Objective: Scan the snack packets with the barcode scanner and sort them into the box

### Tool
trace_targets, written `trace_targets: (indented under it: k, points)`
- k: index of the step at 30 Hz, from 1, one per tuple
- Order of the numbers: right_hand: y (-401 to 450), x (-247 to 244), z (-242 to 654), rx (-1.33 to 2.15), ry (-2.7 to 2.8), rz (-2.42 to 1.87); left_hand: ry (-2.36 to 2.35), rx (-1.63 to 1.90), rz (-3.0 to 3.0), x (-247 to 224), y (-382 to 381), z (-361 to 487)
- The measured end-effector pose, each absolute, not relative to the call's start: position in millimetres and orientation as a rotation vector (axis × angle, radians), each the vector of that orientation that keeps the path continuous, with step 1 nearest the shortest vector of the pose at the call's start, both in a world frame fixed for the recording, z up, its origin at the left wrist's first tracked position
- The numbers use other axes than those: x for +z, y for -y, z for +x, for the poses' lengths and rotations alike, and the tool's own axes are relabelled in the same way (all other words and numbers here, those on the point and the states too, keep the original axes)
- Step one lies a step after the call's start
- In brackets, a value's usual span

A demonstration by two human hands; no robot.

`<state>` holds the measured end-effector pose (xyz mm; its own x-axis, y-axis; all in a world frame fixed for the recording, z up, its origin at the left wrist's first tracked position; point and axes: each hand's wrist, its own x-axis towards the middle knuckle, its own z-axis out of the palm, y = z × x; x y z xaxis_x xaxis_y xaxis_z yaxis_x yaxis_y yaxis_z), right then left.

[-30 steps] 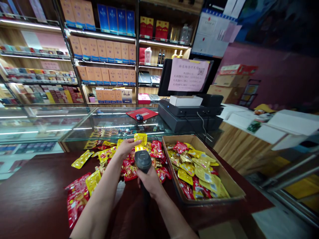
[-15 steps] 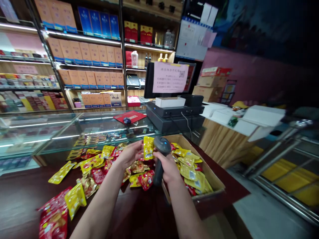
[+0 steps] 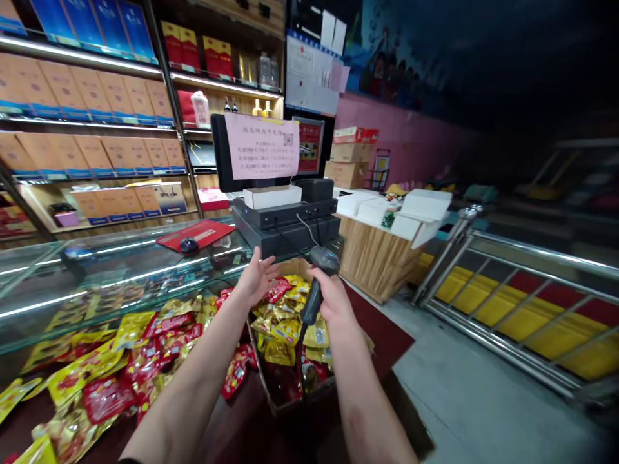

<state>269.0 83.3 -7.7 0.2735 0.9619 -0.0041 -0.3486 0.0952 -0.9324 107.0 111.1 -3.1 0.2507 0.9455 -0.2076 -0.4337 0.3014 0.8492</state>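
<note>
A black handheld scanner (image 3: pixel 313 298) with a blue light is gripped in my right hand (image 3: pixel 331 295), over the right part of a cardboard box (image 3: pixel 265 380). My left hand (image 3: pixel 258 278) is open, fingers spread, above the box's back left corner, with nothing in it. Yellow and red snack packets (image 3: pixel 285 330) fill much of the box. More packets (image 3: pixel 145 351) lie in a loose heap on the dark red table (image 3: pixel 232 428), left of the box and partly behind my left forearm. The scanner's cable hangs down into the box.
Behind the box stand a black cash drawer (image 3: pixel 290 232) and a monitor (image 3: pixel 264 151) bearing a pink paper. A mouse (image 3: pixel 188 245) rests on a red mat on the glass counter. At the right are a metal railing (image 3: pixel 522 258) and a wooden counter (image 3: pixel 372 258).
The view has swung right. The yellow packet at my left hand is gone from it, and that hand is now spread above the box. The scanner has moved over the box in my right hand.
</note>
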Motion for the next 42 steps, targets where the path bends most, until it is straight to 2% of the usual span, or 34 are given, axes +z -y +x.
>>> trace_targets:
  k: [13, 23, 28, 34, 42]
  points:
    - [-20, -20, 161, 1.524, 0.833, -0.958, -0.960, 1.344, 0.622, -29, -20, -32]
    - [22, -83, 90, 1.833, 0.949, -1.031, -1.337, 1.424, 0.696, -87, 80, -103]
    - [30, -104, 78, 1.906, 0.907, -1.125, -1.433, 1.353, 0.900, -110, 83, -110]
    - [34, -111, 67, 1.926, 0.921, -1.131, -1.721, 1.127, 1.597, -137, 74, -108]
    - [31, -106, 76, 1.888, 1.014, -1.058, -1.782, 1.077, 1.620, -121, 62, -112]
